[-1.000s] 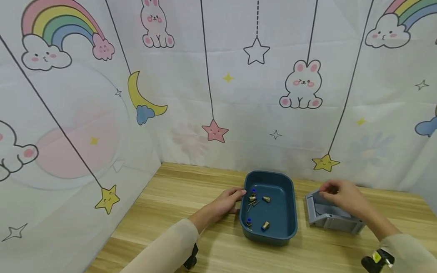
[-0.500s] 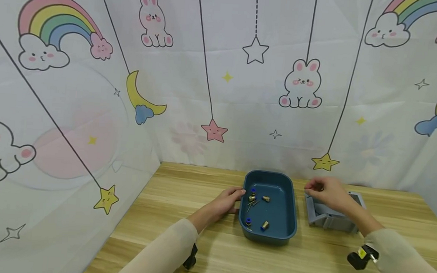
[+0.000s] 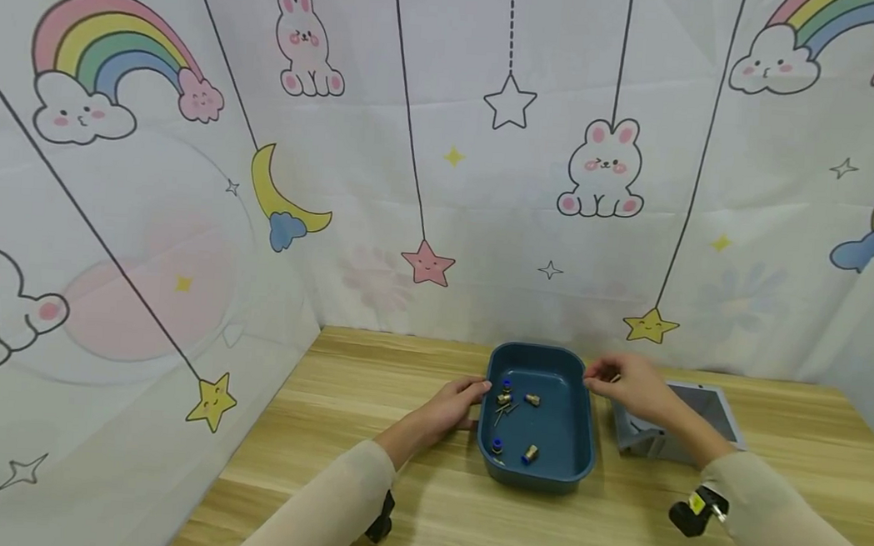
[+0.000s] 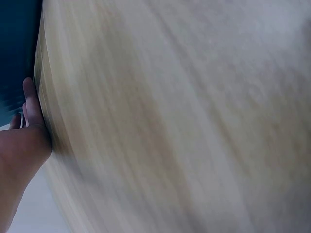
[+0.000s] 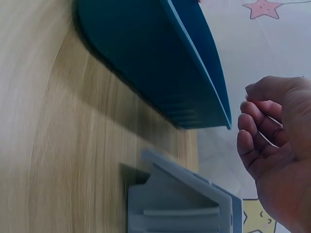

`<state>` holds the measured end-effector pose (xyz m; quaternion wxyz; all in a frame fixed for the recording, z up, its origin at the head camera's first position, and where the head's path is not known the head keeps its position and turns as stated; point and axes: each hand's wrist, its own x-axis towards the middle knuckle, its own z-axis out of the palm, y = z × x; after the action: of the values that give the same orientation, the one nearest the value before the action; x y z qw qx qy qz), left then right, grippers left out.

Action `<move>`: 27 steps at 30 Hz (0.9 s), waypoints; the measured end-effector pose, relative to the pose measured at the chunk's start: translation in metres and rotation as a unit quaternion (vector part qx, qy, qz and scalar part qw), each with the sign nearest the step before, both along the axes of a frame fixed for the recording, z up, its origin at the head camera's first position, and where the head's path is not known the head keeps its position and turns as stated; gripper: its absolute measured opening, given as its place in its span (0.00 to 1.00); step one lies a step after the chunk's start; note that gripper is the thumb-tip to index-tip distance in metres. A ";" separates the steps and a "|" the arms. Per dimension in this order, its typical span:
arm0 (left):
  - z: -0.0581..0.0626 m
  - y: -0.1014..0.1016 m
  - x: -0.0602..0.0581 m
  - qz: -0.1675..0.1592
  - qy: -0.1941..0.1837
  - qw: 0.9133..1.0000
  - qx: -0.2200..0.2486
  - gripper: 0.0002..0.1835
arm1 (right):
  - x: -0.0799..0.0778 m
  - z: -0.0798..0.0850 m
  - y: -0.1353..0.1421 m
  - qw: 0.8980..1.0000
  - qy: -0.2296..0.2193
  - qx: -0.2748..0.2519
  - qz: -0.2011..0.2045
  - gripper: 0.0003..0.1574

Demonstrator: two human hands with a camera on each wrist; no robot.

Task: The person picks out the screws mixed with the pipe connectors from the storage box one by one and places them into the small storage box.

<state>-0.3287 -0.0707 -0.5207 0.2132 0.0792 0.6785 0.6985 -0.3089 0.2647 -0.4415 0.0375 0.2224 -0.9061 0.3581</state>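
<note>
In the head view, a dark blue plastic tray (image 3: 537, 471) holds several brass push-in fittings (image 3: 530, 454) with blue collars and a few thin brass-coloured pins (image 3: 502, 415). My left hand (image 3: 449, 406) holds the tray's left side, fingertips over the rim; in the left wrist view that hand (image 4: 29, 131) lies against its wall. My right hand (image 3: 634, 387) is above the tray's right rim, thumb and forefinger pinching a tiny thin piece, mostly hidden by the fingers. In the right wrist view this hand (image 5: 277, 131) has its other fingers loosely curled.
A grey open-fronted parts bin (image 3: 707, 406) stands right of the tray, partly under my right forearm. Both rest on a wood-grain table (image 3: 371, 361). A patterned white cloth (image 3: 485, 226) hangs behind and at the left.
My right hand has moved left from over the grey bin to the tray's right rim, uncovering more of the bin. The left hand stays on the tray.
</note>
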 end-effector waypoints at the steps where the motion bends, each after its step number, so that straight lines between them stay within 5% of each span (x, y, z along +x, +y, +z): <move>1: 0.000 0.000 0.000 0.000 0.001 1.000 0.000 0.32 | -0.001 0.000 -0.002 1.000 -0.001 -0.003 0.002 0.03; 27: 0.001 0.001 0.003 0.007 0.006 1.000 -0.008 0.34 | -0.006 -0.011 -0.037 0.999 -0.016 -0.041 0.024 0.02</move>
<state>-0.3258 -0.0701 -0.5192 0.2047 0.0770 0.6862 0.6937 -0.3147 0.2275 -0.4520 0.0235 0.2370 -0.8856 0.3988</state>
